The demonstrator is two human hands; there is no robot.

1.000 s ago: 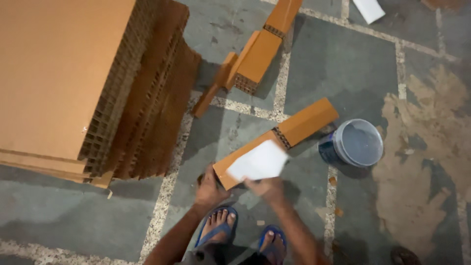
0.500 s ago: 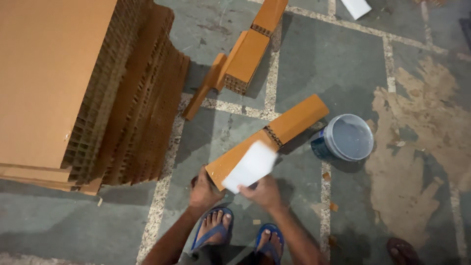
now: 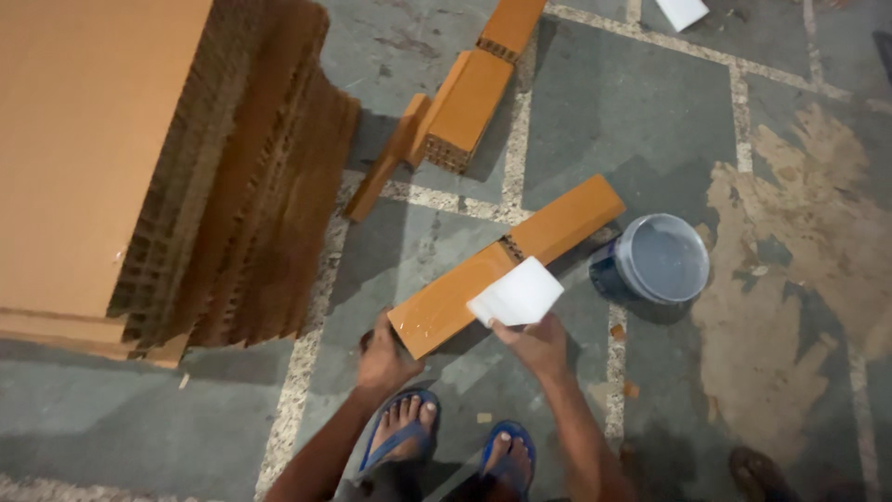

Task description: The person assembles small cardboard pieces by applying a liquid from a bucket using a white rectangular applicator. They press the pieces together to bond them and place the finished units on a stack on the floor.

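A long orange hollow clay block [image 3: 455, 297] lies on the floor in front of my feet, end to end with a second orange block [image 3: 567, 218]. My left hand [image 3: 383, 358] grips the near end of the long block. My right hand [image 3: 534, 339] holds a white rectangular pad [image 3: 516, 293] flat against the block's top face. A grey bucket [image 3: 655, 258] with a lid stands just right of the blocks.
A tall stack of orange blocks [image 3: 139, 158] fills the left side. More orange blocks [image 3: 469, 93] and a thin slab [image 3: 386, 172] lie further off. A white piece [image 3: 681, 11] lies at the top edge. The grey tiled floor [image 3: 790, 242] has a brown stain at right.
The white pad has slid a little along the block's top under my right hand. My left hand stays on the block's near end. The view has shifted slightly.
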